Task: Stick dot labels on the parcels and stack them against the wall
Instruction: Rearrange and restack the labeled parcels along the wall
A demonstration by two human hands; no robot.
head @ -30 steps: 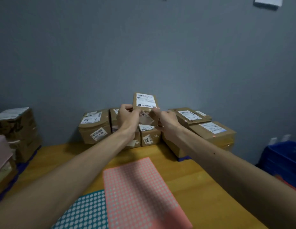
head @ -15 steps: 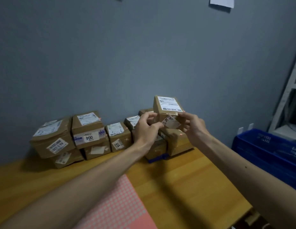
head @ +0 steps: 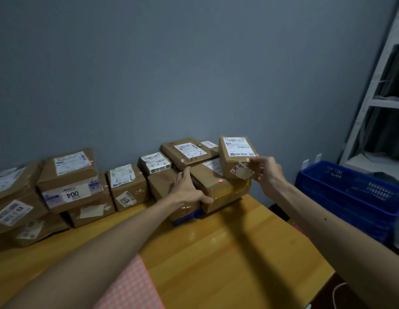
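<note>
My right hand (head: 266, 171) grips a small brown parcel (head: 236, 156) with a white shipping label by its right side, on top of the right end of the stack against the grey wall. My left hand (head: 187, 189) lies with straight fingers on a larger parcel (head: 213, 186) just below and left of it, one that carries a small orange dot. A row of brown parcels (head: 69, 175) lines the wall to the left, some two high. A corner of the pink dot-label sheet (head: 131, 286) shows at the bottom under my left forearm.
The wooden table (head: 227, 248) ends at the right, close to the stack. Beyond that edge stands a blue plastic crate (head: 350, 192), with a white shelf unit (head: 376, 85) behind it. A white cable (head: 337, 291) hangs off the lower right corner.
My view has swung right. The small parcel went right and came down onto the right end of the stack. My left hand let go of it and dropped onto the parcel below.
</note>
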